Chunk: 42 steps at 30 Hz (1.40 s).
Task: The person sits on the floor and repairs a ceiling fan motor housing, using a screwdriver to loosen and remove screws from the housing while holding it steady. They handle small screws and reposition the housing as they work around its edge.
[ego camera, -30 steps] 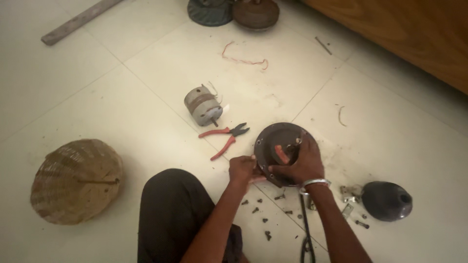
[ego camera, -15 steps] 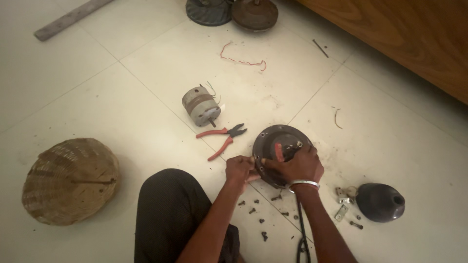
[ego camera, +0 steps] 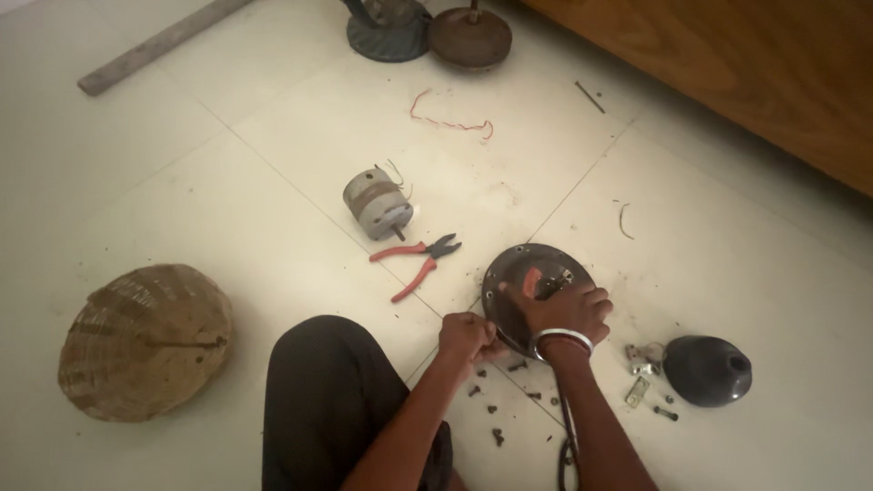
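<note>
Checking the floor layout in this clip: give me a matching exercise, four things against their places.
Things:
1 pliers
2 woven basket
3 dark dome cover
4 red wire

Places:
A far left of the floor
B right of the right hand
C far tile, near the two round bases
D between the grey motor and the round plate

Pairs: 1-D, 2-A, 3-B, 4-C

I've got one view only, from the head camera, looking steeply down and forward at the tiled floor point(ego camera: 227, 182). It sits fairly close above the hands, with a wooden panel point(ego camera: 727, 73) crossing the top right corner.
</note>
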{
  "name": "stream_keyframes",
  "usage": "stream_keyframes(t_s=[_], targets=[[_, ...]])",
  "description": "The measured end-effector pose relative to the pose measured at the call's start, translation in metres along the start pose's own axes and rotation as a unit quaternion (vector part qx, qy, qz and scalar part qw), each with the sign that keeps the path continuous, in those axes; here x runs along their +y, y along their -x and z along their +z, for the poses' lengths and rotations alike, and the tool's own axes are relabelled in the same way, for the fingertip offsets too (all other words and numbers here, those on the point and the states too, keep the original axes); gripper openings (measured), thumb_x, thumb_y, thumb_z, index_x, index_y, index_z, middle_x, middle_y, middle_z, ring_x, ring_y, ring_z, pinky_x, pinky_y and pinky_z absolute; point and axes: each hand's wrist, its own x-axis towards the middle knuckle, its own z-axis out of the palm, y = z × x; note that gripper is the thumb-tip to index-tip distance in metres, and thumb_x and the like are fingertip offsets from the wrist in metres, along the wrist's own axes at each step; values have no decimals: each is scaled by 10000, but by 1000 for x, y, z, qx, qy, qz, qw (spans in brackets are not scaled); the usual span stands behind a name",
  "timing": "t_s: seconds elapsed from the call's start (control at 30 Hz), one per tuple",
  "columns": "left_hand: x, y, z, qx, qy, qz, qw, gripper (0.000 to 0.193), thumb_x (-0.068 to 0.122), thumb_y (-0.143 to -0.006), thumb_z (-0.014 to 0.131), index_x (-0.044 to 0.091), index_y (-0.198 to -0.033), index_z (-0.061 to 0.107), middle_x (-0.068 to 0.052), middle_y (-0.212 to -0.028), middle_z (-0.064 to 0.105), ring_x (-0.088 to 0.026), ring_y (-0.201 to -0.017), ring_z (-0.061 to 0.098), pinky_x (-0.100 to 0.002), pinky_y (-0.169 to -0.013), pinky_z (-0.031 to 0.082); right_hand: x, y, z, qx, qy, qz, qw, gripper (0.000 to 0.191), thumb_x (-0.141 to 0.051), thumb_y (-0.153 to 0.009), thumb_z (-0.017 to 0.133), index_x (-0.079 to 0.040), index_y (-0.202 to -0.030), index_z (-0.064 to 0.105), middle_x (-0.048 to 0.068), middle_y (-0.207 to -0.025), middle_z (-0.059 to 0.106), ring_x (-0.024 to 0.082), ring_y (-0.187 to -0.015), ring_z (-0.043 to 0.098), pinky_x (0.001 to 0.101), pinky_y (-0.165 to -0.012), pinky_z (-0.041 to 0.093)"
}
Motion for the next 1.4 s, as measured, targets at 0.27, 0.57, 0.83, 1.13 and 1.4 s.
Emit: stream_keyframes(t_s=[0.27, 0.57, 0.83, 1.13, 1.4], targets=[[5, 0, 0, 32, 20, -2, 999, 140, -55, -941, 538, -42, -831, 623, -134, -829, 682, -289, -739, 726, -452, -670, 677, 6, -11, -13, -66, 20, 6, 998, 1330, -876, -571, 788, 123, -1379, 446, 265, -1378, 502, 376, -1332, 515, 494, -1012, 514], [8, -7, 0, 87, 61, -36, 994, 161, -90, -923, 503, -63, -801, 605, -141, -848, 673, -268, -714, 733, -444, -662, 656, 16, -9, -6, -23, 8, -59, 998, 1263, -818, -541, 831, 77, -1358, 474, 202, -1364, 522, 359, -1350, 485, 489, -1005, 511], [13, -9, -4, 112, 65, -14, 992, 126, -56, -925, 560, -29, -851, 658, -147, -796, 682, -239, -578, 612, -413, -574, 641, 30, -25, -3, -27, 59, -148, 987, 1272, -855, -515, 825, 103, -1288, 503, 194, -1300, 529, 333, -1296, 506, 449, -981, 523], [12, -12, -6, 115, 74, -21, 990, 144, -63, -925, 525, -19, -857, 644, -144, -823, 691, -266, -660, 697, -431, -630, 665, 32, -24, 2, -22, 39, -150, 988, 1250, -837, -515, 826, 111, -1268, 516, 211, -1289, 532, 347, -1279, 518, 455, -971, 532], [20, -11, -1, 163, 20, -27, 986, 146, 18, -959, 599, -38, -842, 667, -139, -799, 715, -236, -636, 697, -401, -579, 650, 34, -38, -10, -76, 53, -193, 977, 1185, -742, -503, 897, 56, -1293, 517, 203, -1310, 533, 348, -1303, 510, 452, -1016, 511]])
